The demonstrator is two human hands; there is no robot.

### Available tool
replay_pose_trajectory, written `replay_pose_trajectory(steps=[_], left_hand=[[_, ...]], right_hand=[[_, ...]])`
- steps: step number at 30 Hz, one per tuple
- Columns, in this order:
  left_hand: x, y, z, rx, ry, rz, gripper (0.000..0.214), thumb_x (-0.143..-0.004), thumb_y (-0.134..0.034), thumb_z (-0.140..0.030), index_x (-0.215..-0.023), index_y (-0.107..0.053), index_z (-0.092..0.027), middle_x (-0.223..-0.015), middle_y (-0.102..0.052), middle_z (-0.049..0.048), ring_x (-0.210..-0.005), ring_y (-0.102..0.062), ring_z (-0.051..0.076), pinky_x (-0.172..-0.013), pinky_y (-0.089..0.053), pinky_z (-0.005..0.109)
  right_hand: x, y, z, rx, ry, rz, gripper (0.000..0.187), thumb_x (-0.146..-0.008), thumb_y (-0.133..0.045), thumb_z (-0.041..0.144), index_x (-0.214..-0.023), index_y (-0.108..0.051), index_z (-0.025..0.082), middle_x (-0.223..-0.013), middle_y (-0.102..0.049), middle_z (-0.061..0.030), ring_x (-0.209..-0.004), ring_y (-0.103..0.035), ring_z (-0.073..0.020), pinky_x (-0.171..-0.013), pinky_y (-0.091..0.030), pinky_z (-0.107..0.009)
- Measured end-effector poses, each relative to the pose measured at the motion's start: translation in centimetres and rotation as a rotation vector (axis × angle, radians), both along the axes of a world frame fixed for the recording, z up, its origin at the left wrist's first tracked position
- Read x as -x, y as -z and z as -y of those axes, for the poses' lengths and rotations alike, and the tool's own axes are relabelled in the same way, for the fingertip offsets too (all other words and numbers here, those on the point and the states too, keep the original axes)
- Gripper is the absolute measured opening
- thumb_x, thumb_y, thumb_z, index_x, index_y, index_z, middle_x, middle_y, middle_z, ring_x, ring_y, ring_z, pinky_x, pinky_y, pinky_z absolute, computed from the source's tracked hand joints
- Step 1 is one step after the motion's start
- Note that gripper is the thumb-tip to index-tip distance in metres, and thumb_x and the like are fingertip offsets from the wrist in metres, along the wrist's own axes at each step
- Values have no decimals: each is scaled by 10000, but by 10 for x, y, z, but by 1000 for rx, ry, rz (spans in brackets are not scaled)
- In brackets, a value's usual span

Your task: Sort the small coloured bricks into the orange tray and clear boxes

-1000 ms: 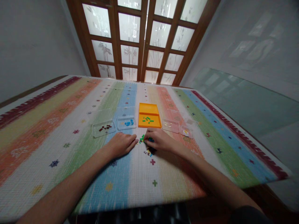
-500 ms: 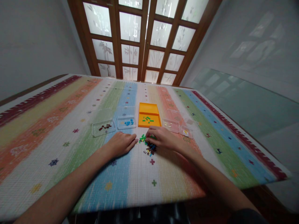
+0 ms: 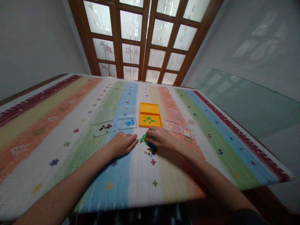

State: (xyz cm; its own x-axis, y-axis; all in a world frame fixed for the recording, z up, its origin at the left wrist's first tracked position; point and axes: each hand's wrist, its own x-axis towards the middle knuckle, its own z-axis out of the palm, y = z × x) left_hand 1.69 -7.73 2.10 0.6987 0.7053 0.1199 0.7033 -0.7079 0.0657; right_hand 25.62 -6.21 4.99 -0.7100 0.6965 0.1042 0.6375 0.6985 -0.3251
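small mixed-colour bricks (image 3: 148, 145), loosely heaped, on cloth

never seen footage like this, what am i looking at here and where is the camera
No machine here: these are a person's two bare hands, filmed by a camera worn on their head, looking forward and down. The left hand lies flat on the striped mat, holding nothing. The right hand rests its fingers on a small pile of coloured pieces; whether it grips one is hidden. Beyond them stand an orange tray with green pieces, a clear box of blue pieces, a clear box of dark pieces, and two more clear boxes to the right.
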Motion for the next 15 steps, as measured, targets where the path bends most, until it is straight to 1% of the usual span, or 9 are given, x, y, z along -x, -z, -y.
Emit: replay_pose_trajectory(steps=[4,6,8,12,15], left_hand=[[0,1,0,-4,5,10,388,-1073,-295,-362,-856,-572,-198,-702,-678,55,-614,-637,207,-604,-437,311],[0,1,-1,-5,9,5,385,-1075,-295,-361,-852,-565,-200,-712,-685,56,-614,-640,208,-597,-432,312],[0,1,-1,-3,8,-10,381,-1078,-296,-356,-852,-561,-200,-727,-692,59,-625,-649,212,-594,-424,311],[0,0,-1,11,-2,-14,368,-1080,-316,-357,-866,-567,-195,-748,-699,61,-645,-659,213,-608,-419,308],[0,-1,0,15,-7,-40,373,-1083,-316,-358,-876,-577,-193,-759,-707,65,-656,-663,214,-611,-419,308]], right_hand=[[-11,-8,-4,64,56,-160,84,-964,-598,178,-933,-675,172,-870,-689,-41,-743,-594,-144,-697,-432,-265],[-15,-10,-5,96,102,-204,85,-961,-597,187,-930,-676,179,-853,-702,-29,-714,-600,-136,-676,-435,-257],[-18,-10,-5,123,118,-218,86,-957,-603,189,-925,-682,179,-856,-718,-30,-709,-612,-133,-668,-436,-250],[-19,-6,-5,162,71,-196,75,-943,-633,190,-914,-695,158,-819,-725,-35,-700,-629,-131,-673,-442,-247],[-18,-4,-4,119,15,-152,92,-929,-628,148,-916,-718,158,-801,-724,-34,-701,-634,-134,-671,-439,-246]])
